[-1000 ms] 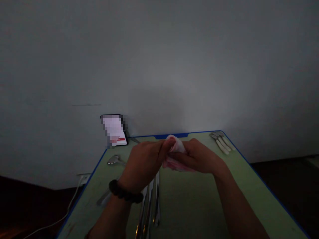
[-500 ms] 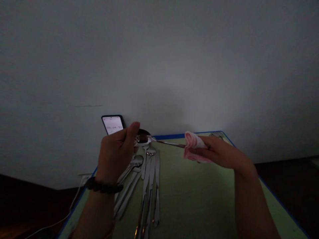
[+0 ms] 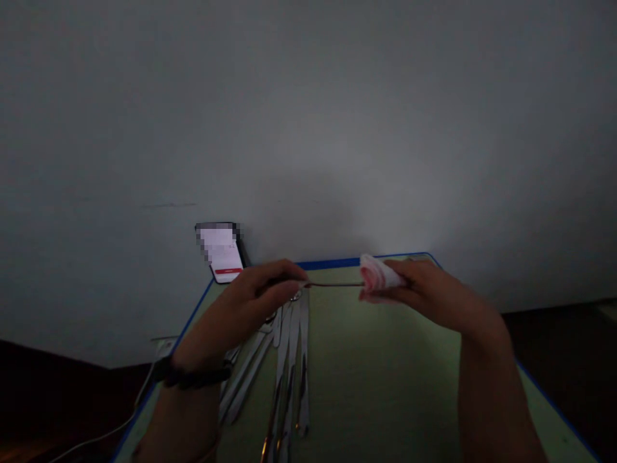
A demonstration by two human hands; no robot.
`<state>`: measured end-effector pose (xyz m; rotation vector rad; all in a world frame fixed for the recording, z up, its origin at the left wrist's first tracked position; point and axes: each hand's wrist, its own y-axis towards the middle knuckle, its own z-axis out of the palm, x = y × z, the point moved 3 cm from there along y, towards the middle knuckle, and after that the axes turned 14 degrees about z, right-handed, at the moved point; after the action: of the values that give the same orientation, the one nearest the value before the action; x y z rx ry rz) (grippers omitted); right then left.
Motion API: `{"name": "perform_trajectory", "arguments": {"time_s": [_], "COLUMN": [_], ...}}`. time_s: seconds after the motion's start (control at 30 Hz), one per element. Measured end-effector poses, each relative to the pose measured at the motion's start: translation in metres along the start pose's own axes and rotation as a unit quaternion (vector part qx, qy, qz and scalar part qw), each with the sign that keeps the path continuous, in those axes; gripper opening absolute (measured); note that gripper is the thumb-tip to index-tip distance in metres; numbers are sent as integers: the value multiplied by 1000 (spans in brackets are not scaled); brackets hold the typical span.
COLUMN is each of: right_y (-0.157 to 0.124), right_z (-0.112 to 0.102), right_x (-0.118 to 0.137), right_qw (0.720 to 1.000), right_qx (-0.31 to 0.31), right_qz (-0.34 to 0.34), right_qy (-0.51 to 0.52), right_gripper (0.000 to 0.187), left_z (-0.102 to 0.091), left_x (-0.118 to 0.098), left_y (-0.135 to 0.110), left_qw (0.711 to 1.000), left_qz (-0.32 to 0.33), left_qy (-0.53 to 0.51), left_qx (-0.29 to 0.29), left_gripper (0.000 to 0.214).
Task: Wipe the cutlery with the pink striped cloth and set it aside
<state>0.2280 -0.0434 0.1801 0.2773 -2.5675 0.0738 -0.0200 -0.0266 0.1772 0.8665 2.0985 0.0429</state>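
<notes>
My left hand (image 3: 258, 292) is closed around one end of a metal spoon (image 3: 335, 284), hiding its bowl. The thin handle runs level to the right, above the table, and goes into a folded pink-and-white cloth (image 3: 378, 278). Closed on that cloth, my right hand (image 3: 429, 289) pinches it about the handle's far end. Below my left hand lies a spread of metal cutlery (image 3: 285, 360), with several long handles side by side and spoon bowls partly covered by the hand.
A lit phone (image 3: 224, 254) leans against the wall (image 3: 308, 116) at the table's back left. The pale green table (image 3: 376, 379) has a blue edge. A white cable (image 3: 139, 395) hangs at the left, beside dark floor.
My left hand has turned over and shifted slightly right, its fingers now covering the spoon's bowl. The spoon has been turned edge-on. My right hand and the cloth have barely moved.
</notes>
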Motion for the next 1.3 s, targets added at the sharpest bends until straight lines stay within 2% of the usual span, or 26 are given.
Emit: {"name": "perform_trajectory", "arguments": {"time_s": [0.07, 0.2, 0.37, 0.53, 0.67, 0.83, 0.9, 1.0, 1.17, 1.3], "right_y": [1, 4, 5, 4, 3, 4, 5, 4, 2, 3], "right_z": [9, 25, 27, 25, 25, 23, 21, 16, 20, 22], "right_x": [11, 31, 36, 37, 39, 30, 29, 35, 42, 42], "right_qw": [999, 993, 993, 993, 991, 992, 991, 993, 997, 996], "right_qx": [45, 102, 92, 74, 68, 35, -6, -65, -2, -9], "right_qz": [-16, -48, -67, -84, -92, -1, -6, -47, -82, -83], "right_qy": [19, 43, 34, 27, 63, 121, 136, 87, 9, 13], "right_gripper": [26, 26, 25, 22, 24, 46, 44, 32, 29, 29], "left_z": [7, 26, 28, 26, 24, 17, 15, 13, 17, 23], "left_x": [-8, -16, -13, -17, -22, -24, -23, -20, -17, -18], "left_y": [3, 10, 11, 9, 9, 8, 8, 8, 9, 11], "left_qw": [999, 994, 990, 982, 980, 982, 983, 984, 984, 984], "left_qz": [35, 99, 111, 142, 166, 159, 144, 130, 137, 144], "left_qy": [20, 22, 64, 82, 93, 101, 112, 115, 106, 100], "left_qx": [-1, 52, 55, 94, 66, 9, -11, -26, -31, -28], "left_gripper": [22, 19, 23, 17, 22, 25, 27, 27, 23, 22]}}
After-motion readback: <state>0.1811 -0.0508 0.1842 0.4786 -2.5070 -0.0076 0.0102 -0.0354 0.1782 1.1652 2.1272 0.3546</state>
